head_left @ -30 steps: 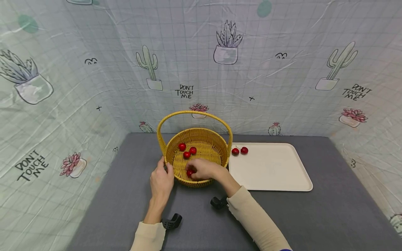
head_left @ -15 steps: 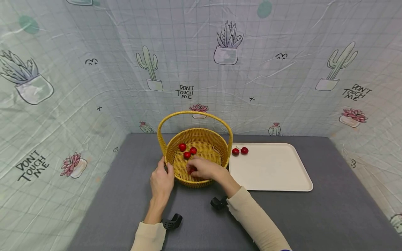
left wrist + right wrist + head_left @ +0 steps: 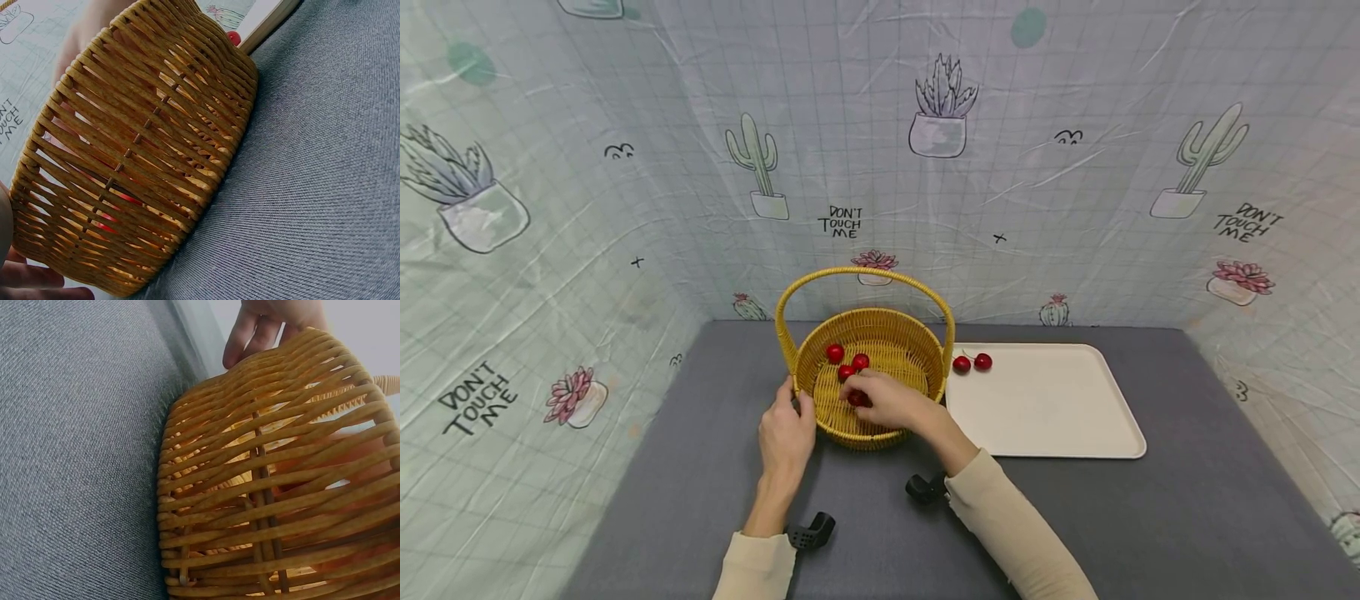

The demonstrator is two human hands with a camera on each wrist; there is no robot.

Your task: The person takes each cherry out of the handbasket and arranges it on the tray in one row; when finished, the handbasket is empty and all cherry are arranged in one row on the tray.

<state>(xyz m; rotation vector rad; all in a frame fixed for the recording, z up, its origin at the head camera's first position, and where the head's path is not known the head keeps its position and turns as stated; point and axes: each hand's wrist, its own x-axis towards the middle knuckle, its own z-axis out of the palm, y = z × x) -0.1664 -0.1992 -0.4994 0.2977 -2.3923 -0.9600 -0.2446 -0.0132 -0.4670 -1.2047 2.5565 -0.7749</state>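
one cherry (image 3: 858, 399), pinched by the right hand (image 3: 887, 399), has shifted toward three cherries (image 3: 846, 372) beyond that hand; the left hand (image 3: 787, 429) grips the basket (image 3: 898, 333).

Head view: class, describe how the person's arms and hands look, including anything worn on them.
The left sleeve and right sleeve are plain beige. The left hand and right hand are bare, without gloves. By each wrist sits a curved black device: the left device shows small dots; the right device is partly hidden. No cables show.
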